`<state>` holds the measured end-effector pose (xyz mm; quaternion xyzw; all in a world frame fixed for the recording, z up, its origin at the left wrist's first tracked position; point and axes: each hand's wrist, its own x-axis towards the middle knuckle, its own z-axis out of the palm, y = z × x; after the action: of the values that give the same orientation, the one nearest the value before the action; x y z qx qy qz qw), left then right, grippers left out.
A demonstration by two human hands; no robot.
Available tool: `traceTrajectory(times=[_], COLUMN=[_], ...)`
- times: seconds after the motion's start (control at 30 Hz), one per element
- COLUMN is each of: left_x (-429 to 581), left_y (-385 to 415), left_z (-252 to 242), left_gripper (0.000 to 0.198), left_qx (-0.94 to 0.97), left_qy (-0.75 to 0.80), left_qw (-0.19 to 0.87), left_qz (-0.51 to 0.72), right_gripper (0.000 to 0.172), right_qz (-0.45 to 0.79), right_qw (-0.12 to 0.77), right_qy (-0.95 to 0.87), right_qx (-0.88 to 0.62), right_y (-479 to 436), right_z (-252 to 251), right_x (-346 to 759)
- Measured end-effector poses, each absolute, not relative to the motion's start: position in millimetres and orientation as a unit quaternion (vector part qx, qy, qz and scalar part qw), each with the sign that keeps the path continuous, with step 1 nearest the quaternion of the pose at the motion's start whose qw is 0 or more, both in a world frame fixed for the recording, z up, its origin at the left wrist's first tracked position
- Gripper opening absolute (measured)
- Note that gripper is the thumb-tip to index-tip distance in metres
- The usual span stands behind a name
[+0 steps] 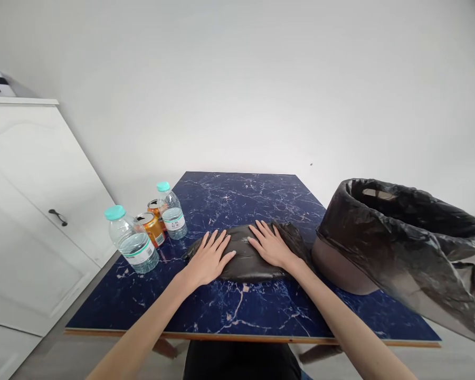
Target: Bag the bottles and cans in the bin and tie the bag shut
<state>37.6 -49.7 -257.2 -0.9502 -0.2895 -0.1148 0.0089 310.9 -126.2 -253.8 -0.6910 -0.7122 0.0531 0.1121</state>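
Note:
A black plastic bag (pixel 247 264), loosely bunched, lies on the blue marbled table (pixel 241 195) near its middle. My left hand (pixel 209 258) rests flat on the bag's left part, fingers spread. On its upper right part lies my right hand (pixel 272 246), palm down with the fingers apart. Neither hand grips anything. To the right stands a bin (pixel 336 266) lined with another black bag (pixel 364 221), which hangs loosely over its rim and past the table's right edge.
Two clear bottles with turquoise caps, one nearer (pixel 136 245) and one farther (pixel 173 214), stand at the left with two orange cans (pixel 152 228) between them. A white cabinet (pixel 27 211) is left of the table; a white wall (pixel 237 95) rises behind.

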Motion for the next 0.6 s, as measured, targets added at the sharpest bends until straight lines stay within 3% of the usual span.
traceTrajectory(times=[0.2,0.37,0.6], left_x=[33,29,-4], left_y=[-52,-54,-53], left_z=[-255,-256,-256], left_gripper=[0.073,0.070,0.069], left_qx=[-0.942,-0.947,-0.938], left_qy=[-0.307,-0.300,-0.332], left_qw=[0.024,0.023,0.019], left_qz=[-0.135,-0.111,-0.102], right_gripper=[0.073,0.074,0.074], right_qz=[0.026,0.009,0.050], right_qw=[0.128,0.143,0.104], right_qy=[-0.687,-0.771,-0.631], right_qx=[-0.714,-0.620,-0.767], right_y=[-142,-173,-165], right_z=[-242,-241,-258], right_x=[285,245,293])
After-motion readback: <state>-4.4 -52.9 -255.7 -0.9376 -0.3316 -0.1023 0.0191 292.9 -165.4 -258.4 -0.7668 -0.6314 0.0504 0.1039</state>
